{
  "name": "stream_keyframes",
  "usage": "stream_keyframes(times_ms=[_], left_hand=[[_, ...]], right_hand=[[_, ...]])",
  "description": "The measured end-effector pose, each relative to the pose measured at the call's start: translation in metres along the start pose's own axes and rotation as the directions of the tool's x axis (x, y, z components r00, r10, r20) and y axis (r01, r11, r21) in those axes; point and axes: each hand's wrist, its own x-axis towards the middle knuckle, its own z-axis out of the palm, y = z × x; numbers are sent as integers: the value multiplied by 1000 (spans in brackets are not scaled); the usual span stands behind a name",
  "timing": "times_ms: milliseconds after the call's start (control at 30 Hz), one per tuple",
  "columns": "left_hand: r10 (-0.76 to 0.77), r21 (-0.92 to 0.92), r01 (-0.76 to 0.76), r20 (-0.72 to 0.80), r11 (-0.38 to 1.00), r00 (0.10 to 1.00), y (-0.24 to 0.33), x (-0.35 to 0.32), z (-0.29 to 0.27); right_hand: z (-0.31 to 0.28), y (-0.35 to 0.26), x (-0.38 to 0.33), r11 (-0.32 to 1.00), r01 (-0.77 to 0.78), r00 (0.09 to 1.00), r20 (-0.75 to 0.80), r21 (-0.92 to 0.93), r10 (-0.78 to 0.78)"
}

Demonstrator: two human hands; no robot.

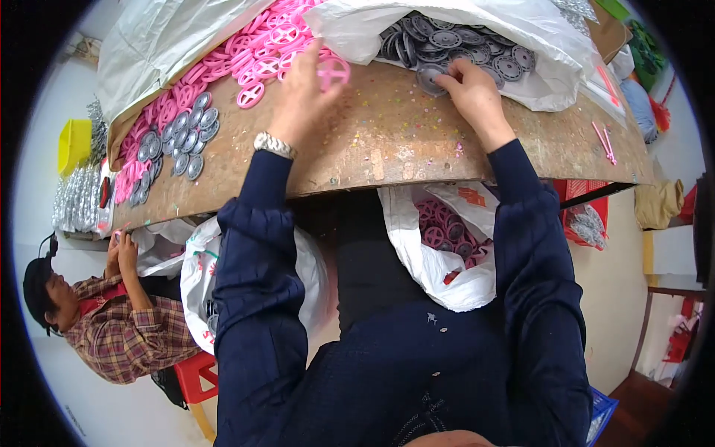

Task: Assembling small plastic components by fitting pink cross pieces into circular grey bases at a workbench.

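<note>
My left hand (298, 97), smeared by motion, holds a pink spoked plastic wheel (334, 73) between its thumb and fingers, over the near side of the pink heap. My right hand (474, 93) pinches a grey round plastic disc (430, 80) at the front of a white sack (547, 89). Behind that hand, many more grey discs (447, 39) spill from the sack's mouth. A big pile of pink wheels (231, 52) spreads across the back left of the table. One loose pink wheel (251, 94) lies at its front edge.
Grey discs (190, 141) lie on pink wheels at the table's (380, 149) left. Below its edge, a white bag (439, 279) holds pink-and-grey pieces; another white bag (197, 276) stands left. A co-worker in a plaid shirt (134, 328) sits at left. Pink sticks (605, 141) lie right.
</note>
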Motion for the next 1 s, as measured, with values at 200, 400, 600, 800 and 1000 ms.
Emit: stream_keyframes(times_ms=[200,400,600,800,1000], left_hand=[[93,-288,-74,53,955,994,61,-34,-21],[130,-488,-83,62,869,990,105,-49,-30],[199,-449,-166,27,878,980,132,-60,-35],[-180,-711,299,240,636,954,143,-78,-33],[-212,-760,641,648,-110,732,148,-88,-39]], right_hand=[[-28,-30,-46,652,-239,967,236,720,94],[-38,-53,-84,589,-352,902,431,727,7],[-23,-63,-111,548,-144,978,202,824,-47],[-33,-61,-121,486,-120,989,149,866,-21],[-40,-65,-131,497,-71,992,114,865,-58]])
